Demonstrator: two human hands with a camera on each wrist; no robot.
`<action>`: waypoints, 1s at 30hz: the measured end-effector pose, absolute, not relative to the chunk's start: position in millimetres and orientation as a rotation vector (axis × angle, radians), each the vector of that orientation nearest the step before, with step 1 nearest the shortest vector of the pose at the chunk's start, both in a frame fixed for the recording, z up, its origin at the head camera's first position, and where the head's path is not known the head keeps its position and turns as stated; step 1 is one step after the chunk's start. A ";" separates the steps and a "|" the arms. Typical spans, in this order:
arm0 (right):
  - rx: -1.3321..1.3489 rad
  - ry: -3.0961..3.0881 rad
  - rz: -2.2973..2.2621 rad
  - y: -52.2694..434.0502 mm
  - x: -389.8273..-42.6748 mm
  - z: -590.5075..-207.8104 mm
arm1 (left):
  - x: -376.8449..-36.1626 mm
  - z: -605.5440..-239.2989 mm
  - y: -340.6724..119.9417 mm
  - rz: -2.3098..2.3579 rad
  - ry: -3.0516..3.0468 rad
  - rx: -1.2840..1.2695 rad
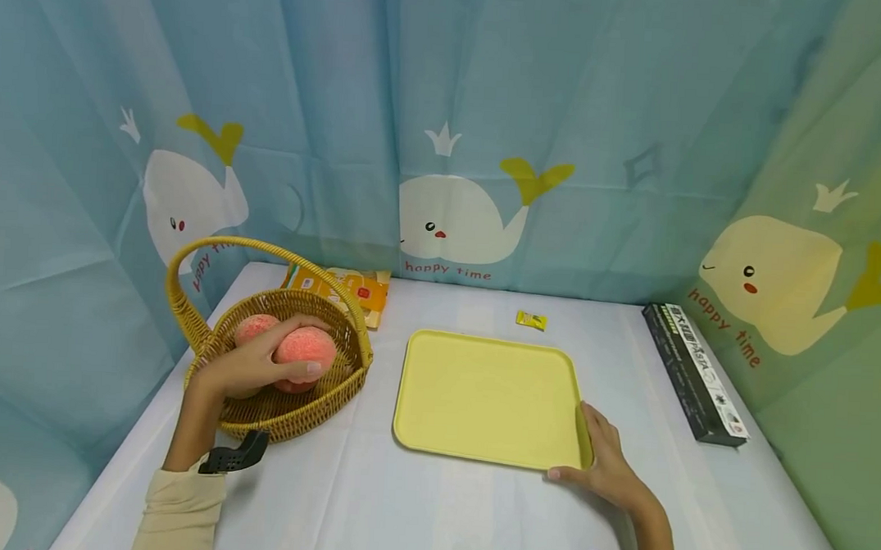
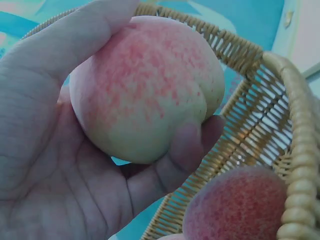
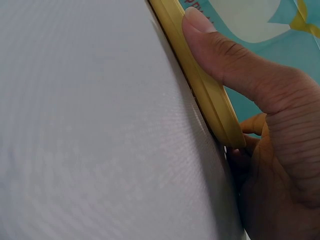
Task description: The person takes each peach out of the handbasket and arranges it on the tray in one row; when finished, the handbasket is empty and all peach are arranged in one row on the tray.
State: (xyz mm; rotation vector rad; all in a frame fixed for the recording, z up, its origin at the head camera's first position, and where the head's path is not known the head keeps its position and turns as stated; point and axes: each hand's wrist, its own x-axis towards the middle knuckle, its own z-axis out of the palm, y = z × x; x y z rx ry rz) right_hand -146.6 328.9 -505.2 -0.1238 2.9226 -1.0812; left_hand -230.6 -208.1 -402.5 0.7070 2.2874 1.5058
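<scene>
My left hand (image 1: 248, 371) reaches over the wicker basket (image 1: 286, 424) and grips a pink peach (image 1: 307, 346). In the left wrist view, thumb and fingers curl round that peach (image 2: 145, 90), which is pale below and speckled red above. Another peach (image 1: 255, 328) lies in the basket behind the hand; the left wrist view shows a redder peach (image 2: 237, 205) lower down. On the right, my right hand (image 1: 611, 469) holds the near right corner of a yellow tray (image 1: 487, 400). Its thumb lies along the near rim (image 3: 200, 75), with the fingers round the right side.
An orange snack packet (image 1: 369, 292) lies behind the basket. Beyond the tray is a small yellow packet (image 1: 531, 320). A long black pasta box (image 1: 694, 376) rests near the table's right edge. Whale-printed curtains (image 1: 606, 192) enclose the white-covered table (image 1: 416, 504) at the back and sides.
</scene>
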 end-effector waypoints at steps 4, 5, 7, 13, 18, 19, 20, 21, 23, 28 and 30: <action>-0.136 2.928 -1.087 329.8 -146.3 -506.4 | -225.5 -400.3 -206.2 1.493 2.234 0.804; -0.136 2.926 -1.091 329.9 -146.2 -506.6 | -224.5 -399.9 -206.1 1.501 2.211 0.823; -0.136 2.924 -1.095 329.9 -146.1 -506.9 | -222.9 -399.0 -205.7 1.504 2.200 0.861; -0.147 2.936 -1.093 330.3 -146.6 -507.2 | -217.9 -397.1 -202.8 1.531 2.121 0.934; -0.144 2.941 -1.086 329.7 -145.5 -506.2 | -213.3 -395.0 -194.4 1.498 2.119 0.997; -0.136 2.941 -1.079 329.3 -145.1 -505.9 | -212.6 -394.9 -192.4 1.496 2.119 1.010; -0.128 2.940 -1.074 329.0 -144.6 -505.5 | -212.0 -394.9 -190.4 1.495 2.123 1.018; -0.121 2.938 -1.072 328.8 -144.4 -505.5 | -211.5 -395.4 -188.2 1.504 2.107 1.022; -0.104 2.938 -1.061 328.4 -144.2 -505.5 | -210.8 -396.3 -183.5 1.515 2.099 1.024; -0.091 2.941 -1.048 328.4 -145.3 -506.4 | -209.8 -400.4 -171.3 1.480 2.180 1.026; -0.094 2.940 -1.052 328.6 -145.7 -506.7 | -209.6 -401.8 -165.7 1.462 2.198 1.012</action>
